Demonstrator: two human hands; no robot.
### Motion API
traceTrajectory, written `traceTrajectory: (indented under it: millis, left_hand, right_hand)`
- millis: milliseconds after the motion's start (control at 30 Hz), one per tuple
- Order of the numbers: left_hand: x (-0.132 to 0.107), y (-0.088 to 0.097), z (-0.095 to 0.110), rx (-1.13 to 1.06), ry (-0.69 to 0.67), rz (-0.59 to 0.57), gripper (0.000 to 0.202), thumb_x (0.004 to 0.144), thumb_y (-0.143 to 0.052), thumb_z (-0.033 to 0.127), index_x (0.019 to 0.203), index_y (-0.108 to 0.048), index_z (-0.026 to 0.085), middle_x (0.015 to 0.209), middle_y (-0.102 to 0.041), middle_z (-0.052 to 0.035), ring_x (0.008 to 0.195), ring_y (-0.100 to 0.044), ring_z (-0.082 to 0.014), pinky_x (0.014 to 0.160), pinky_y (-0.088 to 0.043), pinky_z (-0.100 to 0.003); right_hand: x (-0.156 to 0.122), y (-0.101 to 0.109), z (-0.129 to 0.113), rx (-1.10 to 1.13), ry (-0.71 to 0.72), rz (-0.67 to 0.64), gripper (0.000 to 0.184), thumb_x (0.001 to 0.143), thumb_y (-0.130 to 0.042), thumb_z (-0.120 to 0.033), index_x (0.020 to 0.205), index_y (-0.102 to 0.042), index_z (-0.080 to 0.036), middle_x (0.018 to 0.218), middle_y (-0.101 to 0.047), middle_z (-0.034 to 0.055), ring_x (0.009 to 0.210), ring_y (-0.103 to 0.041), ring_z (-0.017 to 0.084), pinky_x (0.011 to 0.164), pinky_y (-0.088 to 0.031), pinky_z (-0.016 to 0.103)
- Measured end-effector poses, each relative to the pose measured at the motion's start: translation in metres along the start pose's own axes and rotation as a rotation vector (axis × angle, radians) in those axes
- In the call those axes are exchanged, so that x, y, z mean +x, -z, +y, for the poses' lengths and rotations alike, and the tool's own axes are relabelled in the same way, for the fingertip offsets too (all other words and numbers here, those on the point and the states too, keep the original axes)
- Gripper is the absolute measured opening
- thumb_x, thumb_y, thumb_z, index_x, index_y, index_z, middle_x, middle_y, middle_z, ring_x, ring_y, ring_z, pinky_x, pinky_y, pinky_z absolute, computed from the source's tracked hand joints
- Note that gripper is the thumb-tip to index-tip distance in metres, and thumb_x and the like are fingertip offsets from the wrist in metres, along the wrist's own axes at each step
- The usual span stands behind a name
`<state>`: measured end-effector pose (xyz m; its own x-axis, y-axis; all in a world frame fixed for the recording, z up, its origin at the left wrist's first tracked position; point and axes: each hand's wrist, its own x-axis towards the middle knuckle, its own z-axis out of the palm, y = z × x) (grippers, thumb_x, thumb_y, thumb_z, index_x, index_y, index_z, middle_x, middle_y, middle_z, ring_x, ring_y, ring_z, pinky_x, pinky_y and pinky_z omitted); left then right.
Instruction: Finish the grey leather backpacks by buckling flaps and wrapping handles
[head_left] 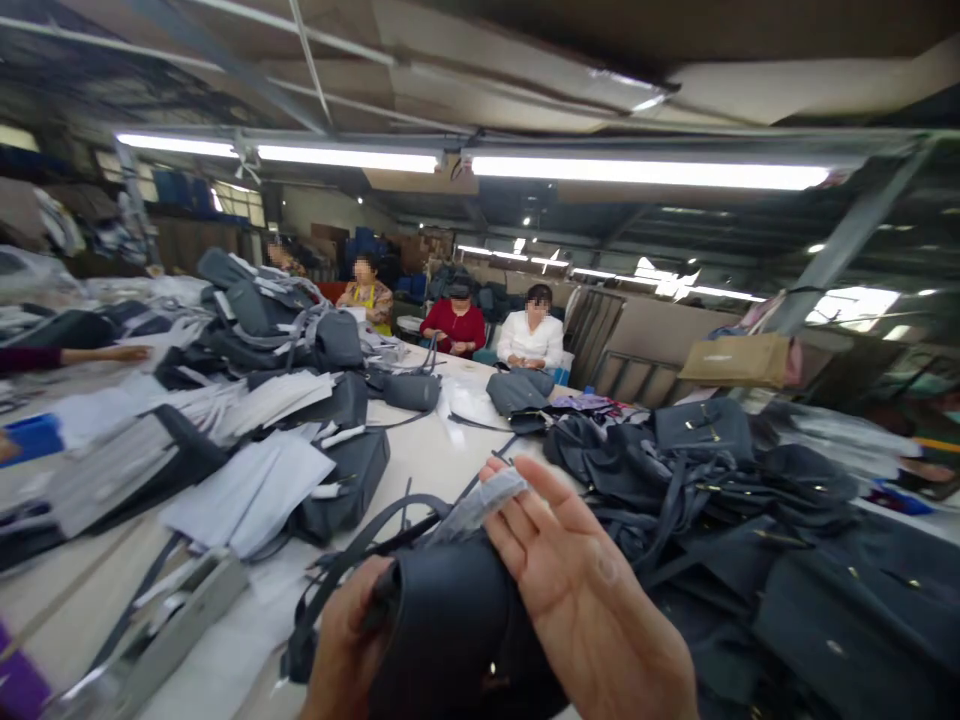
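A dark navy handbag [457, 620] is right in front of me, its flap rounded and a small metal fitting low on its front. My left hand [349, 635] is closed around the bag's left side, thumb at the edge of the flap. Beside the bag's upper right, my right hand [581, 580] is stretched flat with the palm showing. A crumpled translucent plastic strip [491, 500] rises behind the bag and lies against the right fingers; whether they pinch it I cannot tell. The bag's strap [367, 530] loops out behind it to the left.
Dark bags [840, 600] are heaped on the right. White paper sheets [251, 490] and more bags cover the left of the table [420, 455]. A grey metal tool [184, 625] lies near left. Several people sit at the far side; another person's arm [97, 356] reaches in at left.
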<state>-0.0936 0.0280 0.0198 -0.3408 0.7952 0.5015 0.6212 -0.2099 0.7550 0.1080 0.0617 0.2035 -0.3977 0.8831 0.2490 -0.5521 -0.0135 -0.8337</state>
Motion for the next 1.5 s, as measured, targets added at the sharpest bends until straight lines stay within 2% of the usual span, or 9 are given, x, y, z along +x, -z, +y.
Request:
traceTrajectory:
  millis: [133,267,500,700,900,1100,1267,1400,1500]
  left_hand:
    - [-0.025,-0.010,0.016,-0.384,0.165,-0.151,0.022,0.081,-0.058,0.038,0.076,-0.068,0.018,0.073,-0.065,-0.0028,0.072,-0.057,-0.0199,0.071,-0.048,-0.029]
    - [-0.054,-0.035,-0.006,-0.491,0.373,-0.253,0.017,0.077,-0.061,0.031,0.069,-0.063,0.016,0.068,-0.060,-0.0001,0.069,-0.052,-0.0171,0.066,-0.042,-0.025]
    - [-0.070,-0.036,-0.035,-0.553,0.447,-0.327,0.016,0.076,-0.063,0.030,0.082,-0.067,0.016,0.076,-0.065,-0.0011,0.076,-0.054,-0.0188,0.073,-0.042,-0.027]
    - [-0.073,-0.028,-0.029,-0.578,0.427,-0.406,0.021,0.081,-0.061,0.036,0.081,-0.067,0.016,0.079,-0.065,-0.0017,0.079,-0.056,-0.0194,0.077,-0.045,-0.028]
    - [-0.075,-0.024,-0.023,-0.523,0.385,-0.427,0.019,0.081,-0.060,0.033,0.086,-0.069,0.017,0.085,-0.067,-0.0028,0.084,-0.057,-0.0209,0.086,-0.045,-0.031]
    - [-0.076,-0.026,-0.020,-0.475,0.433,-0.383,0.022,0.081,-0.060,0.035,0.090,-0.069,0.018,0.086,-0.068,-0.0034,0.086,-0.058,-0.0223,0.086,-0.046,-0.032]
    - [-0.078,-0.029,-0.021,-0.493,0.405,-0.418,0.019,0.081,-0.060,0.035,0.082,-0.067,0.017,0.081,-0.065,-0.0026,0.082,-0.056,-0.0205,0.081,-0.045,-0.030]
    - [-0.080,-0.027,-0.025,-0.471,0.416,-0.439,0.021,0.081,-0.060,0.036,0.075,-0.064,0.016,0.077,-0.062,-0.0022,0.077,-0.054,-0.0189,0.075,-0.044,-0.028]
    - [-0.081,-0.024,-0.025,-0.476,0.414,-0.454,0.017,0.080,-0.060,0.032,0.076,-0.064,0.017,0.078,-0.063,-0.0022,0.079,-0.055,-0.0196,0.077,-0.044,-0.029]
  right_hand:
    - [0.003,0.024,0.031,0.060,-0.086,0.096,0.048,0.073,-0.070,-0.046,0.115,-0.065,-0.022,0.125,-0.064,0.0086,0.129,-0.049,0.026,0.115,-0.028,0.045]
    - [-0.012,0.071,0.068,-0.013,-0.256,0.206,0.045,0.071,-0.075,-0.045,0.108,-0.068,-0.020,0.118,-0.067,0.0086,0.123,-0.055,0.024,0.113,-0.032,0.043]
    - [-0.067,0.120,0.077,-0.963,-0.230,0.158,0.031,0.076,-0.064,-0.052,0.086,-0.071,-0.023,0.089,-0.073,0.0065,0.089,-0.066,0.026,0.088,-0.048,0.041]
    - [-0.074,0.114,0.099,-0.860,-0.429,0.182,0.037,0.084,-0.049,-0.056,0.075,-0.059,-0.022,0.069,-0.068,0.0018,0.064,-0.063,0.018,0.061,-0.048,0.029]
    - [-0.068,0.082,0.104,-1.235,-0.335,0.189,0.020,0.076,-0.064,-0.041,0.081,-0.054,-0.025,0.060,-0.058,-0.0049,0.056,-0.056,0.016,0.055,-0.040,0.027]
    - [-0.102,0.088,0.096,-1.248,-0.368,-0.184,0.027,0.088,-0.050,-0.040,0.070,-0.064,-0.027,0.070,-0.069,0.0011,0.068,-0.064,0.021,0.064,-0.043,0.030]
    - [-0.134,0.094,0.115,-0.869,-0.641,0.004,0.029,0.073,-0.068,-0.053,0.091,-0.074,-0.030,0.101,-0.075,0.0054,0.101,-0.066,0.029,0.090,-0.046,0.039]
    - [-0.140,0.087,0.142,-0.185,-0.768,0.242,0.052,0.077,-0.058,-0.065,0.098,-0.072,-0.019,0.107,-0.073,0.0111,0.110,-0.064,0.026,0.098,-0.047,0.040]
    - [-0.140,0.085,0.153,0.300,-0.754,0.517,0.048,0.077,-0.060,-0.060,0.089,-0.072,-0.016,0.103,-0.074,0.0120,0.107,-0.066,0.024,0.100,-0.047,0.037]
